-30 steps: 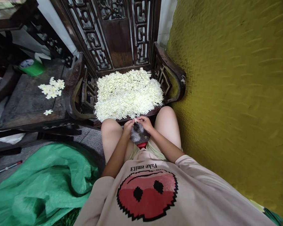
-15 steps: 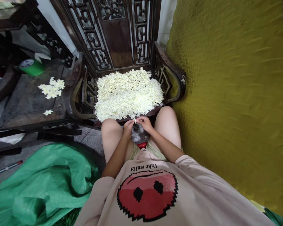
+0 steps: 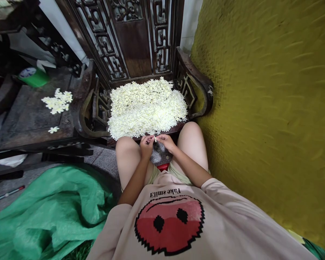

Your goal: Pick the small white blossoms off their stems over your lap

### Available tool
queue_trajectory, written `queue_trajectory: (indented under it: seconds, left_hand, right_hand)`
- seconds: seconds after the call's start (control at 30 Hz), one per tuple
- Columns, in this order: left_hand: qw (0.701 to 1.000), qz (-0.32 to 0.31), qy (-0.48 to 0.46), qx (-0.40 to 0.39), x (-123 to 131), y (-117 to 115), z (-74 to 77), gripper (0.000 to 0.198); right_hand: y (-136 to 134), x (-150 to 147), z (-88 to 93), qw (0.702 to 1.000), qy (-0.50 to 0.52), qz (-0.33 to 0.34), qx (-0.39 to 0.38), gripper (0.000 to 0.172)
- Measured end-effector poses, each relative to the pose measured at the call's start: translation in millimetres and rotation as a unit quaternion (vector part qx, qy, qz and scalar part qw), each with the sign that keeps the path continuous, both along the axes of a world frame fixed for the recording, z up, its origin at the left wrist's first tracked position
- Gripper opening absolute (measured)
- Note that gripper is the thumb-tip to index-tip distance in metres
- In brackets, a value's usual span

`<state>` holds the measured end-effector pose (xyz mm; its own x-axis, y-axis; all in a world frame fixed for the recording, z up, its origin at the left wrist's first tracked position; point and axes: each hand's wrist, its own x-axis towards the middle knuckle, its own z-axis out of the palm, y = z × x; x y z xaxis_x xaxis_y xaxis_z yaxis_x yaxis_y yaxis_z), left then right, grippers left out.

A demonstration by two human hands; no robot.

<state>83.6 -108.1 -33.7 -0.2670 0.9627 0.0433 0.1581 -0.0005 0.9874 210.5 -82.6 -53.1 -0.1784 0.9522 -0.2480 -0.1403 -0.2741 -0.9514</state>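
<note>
Between my knees, just in front of the chair seat's edge, my left hand [image 3: 147, 145] and my right hand [image 3: 165, 141] meet at the fingertips. A small white flower [image 3: 155, 138] is pinched between them, with both hands' fingers closed on it. Right beyond the hands, a thick pile of white flowers [image 3: 148, 108] covers much of the dark wooden chair's seat. On the wooden surface to the left lie a small cluster of white flowers [image 3: 57, 101] and a single flower [image 3: 53, 129].
A green roll of tape [image 3: 34, 77] sits on the left wooden surface [image 3: 29, 115]. Curved chair arms [image 3: 82, 119] flank the pile. Green sheeting [image 3: 54, 206] lies on the floor at the lower left. A yellow textured surface [image 3: 268, 108] fills the right side.
My left hand's fingers have shifted slightly around the small flower. The view has moved a little, so the things at the left appear slightly farther left.
</note>
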Motion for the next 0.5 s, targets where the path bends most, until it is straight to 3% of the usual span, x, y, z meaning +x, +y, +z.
queue_trajectory:
  seconds: [0.23,0.5]
  left_hand:
    - [0.999,0.008,0.026,0.018,3.2,-2.6,9.1,0.010]
    - [0.999,0.016,0.038,0.014,3.5,-5.6,6.2,0.010]
  right_hand:
    - [-0.8,2.0,2.7,0.999,0.030,0.020,-0.028,0.038]
    - [0.1,2.7,-2.7,0.997,0.049,0.037,-0.048,0.037]
